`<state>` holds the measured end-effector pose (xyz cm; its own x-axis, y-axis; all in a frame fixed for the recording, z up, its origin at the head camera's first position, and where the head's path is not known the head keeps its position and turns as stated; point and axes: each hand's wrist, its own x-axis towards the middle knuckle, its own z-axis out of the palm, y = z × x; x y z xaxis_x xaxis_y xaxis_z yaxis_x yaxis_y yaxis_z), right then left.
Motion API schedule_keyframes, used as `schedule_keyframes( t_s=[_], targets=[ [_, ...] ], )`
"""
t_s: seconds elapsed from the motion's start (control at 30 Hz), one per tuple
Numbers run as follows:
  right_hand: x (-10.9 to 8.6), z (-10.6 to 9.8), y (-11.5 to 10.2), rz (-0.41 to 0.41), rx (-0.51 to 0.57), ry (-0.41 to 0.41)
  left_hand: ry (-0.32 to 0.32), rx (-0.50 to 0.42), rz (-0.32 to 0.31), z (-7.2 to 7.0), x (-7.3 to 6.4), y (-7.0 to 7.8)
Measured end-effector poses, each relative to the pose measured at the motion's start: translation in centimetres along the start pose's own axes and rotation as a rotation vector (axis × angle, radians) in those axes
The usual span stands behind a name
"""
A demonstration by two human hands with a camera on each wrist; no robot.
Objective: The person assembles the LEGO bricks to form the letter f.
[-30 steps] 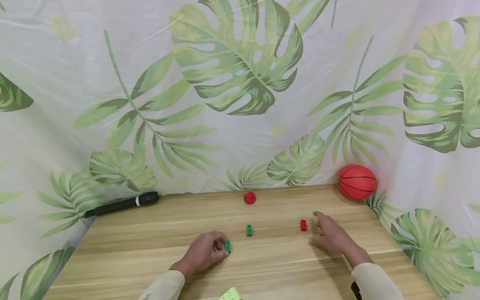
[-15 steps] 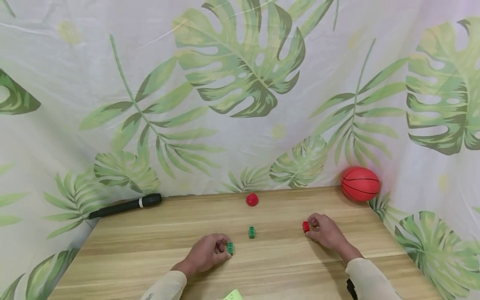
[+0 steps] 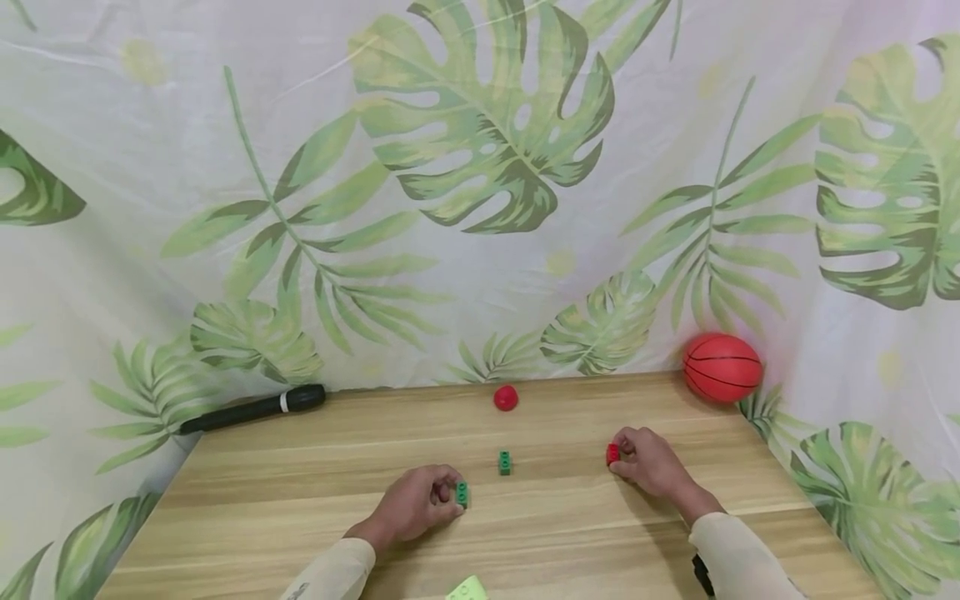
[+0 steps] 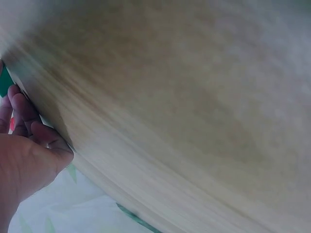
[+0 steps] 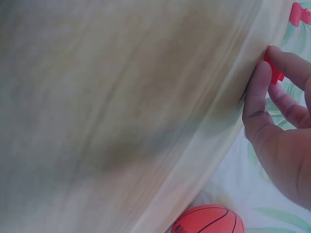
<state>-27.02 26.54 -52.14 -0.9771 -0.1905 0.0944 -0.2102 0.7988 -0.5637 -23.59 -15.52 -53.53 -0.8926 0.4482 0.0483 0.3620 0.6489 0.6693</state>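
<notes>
My left hand [image 3: 417, 503] pinches a green toy building brick [image 3: 462, 495] between thumb and fingers, low at the tabletop. Only a corner of that green brick [image 4: 5, 81] shows at the edge of the left wrist view. On the right, my other hand [image 3: 656, 467] pinches a small red toy building brick [image 3: 613, 453]. In the right wrist view the thumb and index finger close on the red brick [image 5: 275, 73]. Between the hands, a second green brick [image 3: 505, 463] stands on the table, nearer the left hand and touched by neither.
The wooden table [image 3: 555, 550] ends at a leaf-patterned curtain [image 3: 480, 283]. Along its back lie a black baton-like object [image 3: 255, 410], a small red rounded thing [image 3: 506, 397] and a red basketball [image 3: 722, 367]. A lime-green studded block [image 3: 468, 588] shows at the front edge.
The right hand has moved left to the red brick, and its spread fingers have come together on it. The left hand keeps its grip on the green brick. The head view has shifted slightly.
</notes>
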Motion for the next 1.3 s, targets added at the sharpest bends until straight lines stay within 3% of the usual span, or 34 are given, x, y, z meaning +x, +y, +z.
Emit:
schedule_keyframes(
  t_s=[0.23, 0.4, 0.53, 0.7, 0.93, 1.1, 1.3],
  targets=[
    [0.3, 0.1, -0.4, 0.004, -0.024, -0.010, 0.005, 0.007, 0.002, 0.0, 0.1, 0.0],
    [-0.1, 0.4, -1.7, -0.038, 0.009, -0.004, 0.013, 0.016, 0.019, 0.0, 0.3, 0.1],
    [0.0, 1.0, -4.1, -0.113, 0.044, -0.001, 0.021, 0.025, 0.028, 0.0, 0.4, 0.0],
    [0.4, 2.1, -8.8, -0.210, 0.075, -0.023, 0.025, 0.027, 0.025, -0.2, 0.3, 0.0],
    [1.2, 4.2, -14.8, -0.336, 0.116, -0.132, 0.026, 0.036, 0.023, -0.2, 0.2, -0.1],
    [2.0, 6.3, -17.2, -0.375, 0.144, -0.223, 0.026, 0.020, 0.025, -0.1, 0.2, -0.3],
    [2.5, 8.7, -18.6, -0.369, 0.139, -0.296, 0.028, 0.012, 0.035, -0.1, 0.0, -0.2]
  ],
)
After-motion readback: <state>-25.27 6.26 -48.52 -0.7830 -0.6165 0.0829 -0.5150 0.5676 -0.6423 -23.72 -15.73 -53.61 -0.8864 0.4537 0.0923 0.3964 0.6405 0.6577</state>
